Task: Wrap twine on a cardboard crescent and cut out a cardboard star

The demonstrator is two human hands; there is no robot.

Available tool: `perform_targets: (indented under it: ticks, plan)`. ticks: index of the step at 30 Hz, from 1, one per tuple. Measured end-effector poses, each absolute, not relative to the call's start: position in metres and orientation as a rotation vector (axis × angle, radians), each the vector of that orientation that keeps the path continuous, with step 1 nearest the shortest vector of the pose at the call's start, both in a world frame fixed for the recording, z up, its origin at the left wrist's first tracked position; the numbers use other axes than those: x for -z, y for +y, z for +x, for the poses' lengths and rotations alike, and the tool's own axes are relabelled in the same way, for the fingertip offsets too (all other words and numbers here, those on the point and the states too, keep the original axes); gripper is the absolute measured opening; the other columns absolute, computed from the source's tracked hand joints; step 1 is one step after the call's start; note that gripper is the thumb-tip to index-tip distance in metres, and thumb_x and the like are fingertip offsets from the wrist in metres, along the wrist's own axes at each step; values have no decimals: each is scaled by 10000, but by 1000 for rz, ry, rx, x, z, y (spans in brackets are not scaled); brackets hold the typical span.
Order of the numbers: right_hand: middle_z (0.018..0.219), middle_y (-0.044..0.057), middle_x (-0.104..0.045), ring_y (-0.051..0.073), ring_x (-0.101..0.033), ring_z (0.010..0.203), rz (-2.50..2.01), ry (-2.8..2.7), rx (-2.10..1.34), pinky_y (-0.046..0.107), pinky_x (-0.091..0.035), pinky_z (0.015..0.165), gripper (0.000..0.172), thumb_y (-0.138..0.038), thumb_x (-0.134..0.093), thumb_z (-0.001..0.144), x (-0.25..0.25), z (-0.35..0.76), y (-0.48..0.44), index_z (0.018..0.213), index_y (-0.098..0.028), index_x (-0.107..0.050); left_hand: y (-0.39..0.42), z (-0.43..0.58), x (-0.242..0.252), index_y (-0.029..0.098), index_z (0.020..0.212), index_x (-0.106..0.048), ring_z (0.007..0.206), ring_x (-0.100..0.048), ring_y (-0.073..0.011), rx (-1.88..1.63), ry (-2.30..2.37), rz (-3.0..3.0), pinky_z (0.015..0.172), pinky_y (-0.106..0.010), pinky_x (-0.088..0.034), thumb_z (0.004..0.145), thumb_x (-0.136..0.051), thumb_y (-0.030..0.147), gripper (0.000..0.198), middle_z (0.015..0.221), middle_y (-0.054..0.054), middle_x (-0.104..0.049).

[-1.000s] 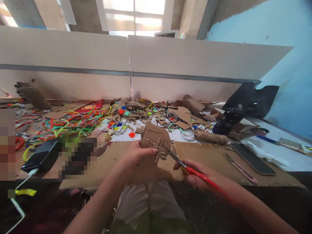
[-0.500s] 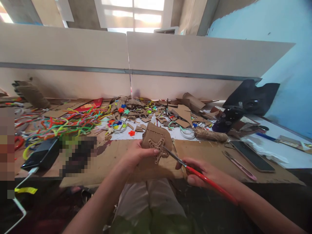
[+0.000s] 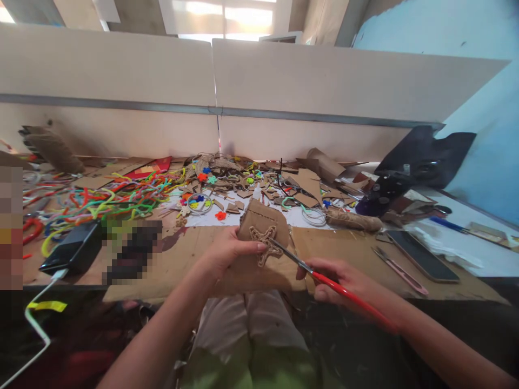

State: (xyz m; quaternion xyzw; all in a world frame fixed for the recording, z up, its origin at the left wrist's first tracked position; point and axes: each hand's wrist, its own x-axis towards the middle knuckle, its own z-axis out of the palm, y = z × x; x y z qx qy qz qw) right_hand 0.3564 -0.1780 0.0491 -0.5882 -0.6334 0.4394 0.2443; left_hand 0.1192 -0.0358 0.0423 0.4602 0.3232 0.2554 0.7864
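Note:
My left hand (image 3: 227, 251) is closed on a piece of brown cardboard (image 3: 259, 212), with the thumb lying across its face. On the cardboard sits a star shape outlined in twine (image 3: 259, 232). My right hand (image 3: 330, 278) grips red-handled long-nose pliers (image 3: 344, 292), whose thin metal tip reaches the star near my left thumb. Whether the tip pinches the twine cannot be made out. Both hands are above a flat cardboard sheet (image 3: 186, 270) at the table's front edge.
Colourful pipe cleaners (image 3: 117, 194) heap at left beside a black power bank (image 3: 75, 251) with a white cable. Cardboard scraps (image 3: 308, 186) pile behind. At right lie a pink-handled tool (image 3: 399, 270), a phone (image 3: 424, 256) and a twine roll (image 3: 352, 220). A white partition (image 3: 308, 81) stands behind.
The view has tilted slightly down, so things sit a little higher or shifted. Both hands keep their holds, and the pliers' tip stays at the twine star.

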Motion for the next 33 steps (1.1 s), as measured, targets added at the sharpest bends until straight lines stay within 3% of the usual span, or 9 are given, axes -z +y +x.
perform_targets:
  ticks: [10, 20, 26, 33]
  plan:
    - [732, 9, -642, 182, -561, 653, -1604, -1754, -1232, 267, -452, 586, 457, -594, -710, 831, -45, 358, -176, 1042, -189, -699, -36, 118, -34, 158, 908, -796, 678, -723, -187, -561, 674, 999, 653, -276, -569, 547, -952, 216, 398, 873, -73, -820]
    - [925, 51, -699, 255, -602, 869, -1633, -1916, -984, 321, -502, 765, 648, -775, -643, 838, -48, 356, -178, 1143, -209, -721, -48, 116, -30, 152, 1004, -780, 713, -746, -207, -538, 680, 897, 692, -305, -601, 559, -956, 212, 482, 921, -94, -823]
    - [794, 11, -635, 195, -550, 715, -1601, -1821, -1154, 280, -455, 646, 572, -733, -659, 843, -49, 351, -176, 1046, -199, -683, -48, 115, -30, 146, 1029, -782, 708, -743, -213, -545, 705, 887, 672, -312, -607, 550, -963, 220, 518, 921, -98, -823]
    - [778, 16, -638, 188, -542, 694, -1575, -1745, -1200, 273, -442, 600, 533, -694, -707, 813, -47, 348, -174, 992, -192, -686, -45, 113, -29, 150, 1031, -787, 714, -743, -212, -556, 705, 932, 685, -313, -602, 556, -962, 236, 514, 948, -100, -822]
